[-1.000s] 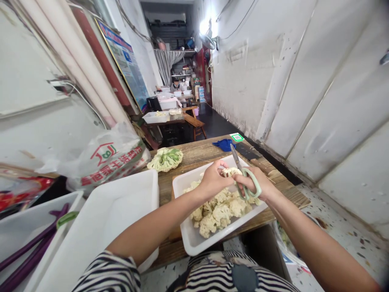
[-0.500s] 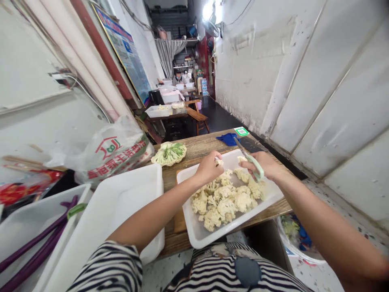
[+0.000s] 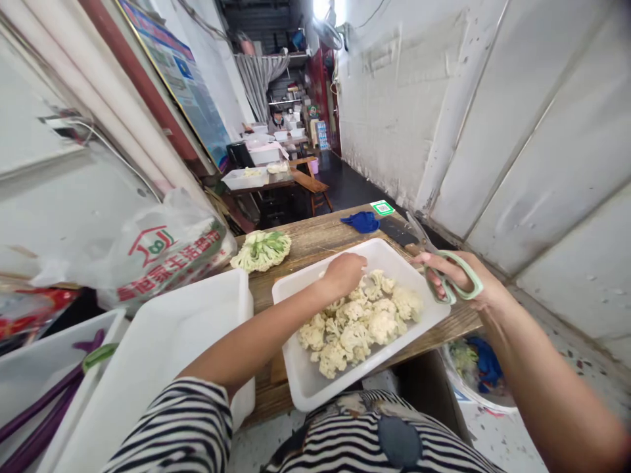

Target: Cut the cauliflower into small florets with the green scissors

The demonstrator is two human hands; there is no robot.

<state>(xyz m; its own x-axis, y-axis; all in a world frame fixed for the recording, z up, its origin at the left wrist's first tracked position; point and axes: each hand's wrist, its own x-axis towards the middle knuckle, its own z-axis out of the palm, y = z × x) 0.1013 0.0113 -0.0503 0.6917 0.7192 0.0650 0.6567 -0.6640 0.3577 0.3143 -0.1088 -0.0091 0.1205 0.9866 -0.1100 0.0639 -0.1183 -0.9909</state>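
Observation:
Cauliflower florets (image 3: pixel 357 332) lie in a white plastic tray (image 3: pixel 296 387) on the wooden table in front of me. My left hand (image 3: pixel 346 272) is lowered over the back of the tray, its fingers curled downward. The fingertips are mostly hidden, so what they pinch does not show. Just past the tray's right rim, my right hand (image 3: pixel 451 274) holds scissors with pale green handles (image 3: pixel 474 279), the blades pointing up and away. A larger cut cauliflower piece (image 3: pixel 262 251) rests on the table behind the tray, to the left.
To the left stand a second white tray (image 3: pixel 182 328), a bin with purple eggplants (image 3: pixel 54 401) and a printed plastic bag (image 3: pixel 167 249). Behind my tray lie a blue cloth (image 3: pixel 362 222) and a dark knife blade (image 3: pixel 397 231). A waste bucket (image 3: pixel 488 397) sits at lower right; a person (image 3: pixel 277 121) is far back.
My right hand with the scissors has moved right, away from above the tray and past its rim. My left hand has lowered toward the florets, its small cauliflower piece out of sight.

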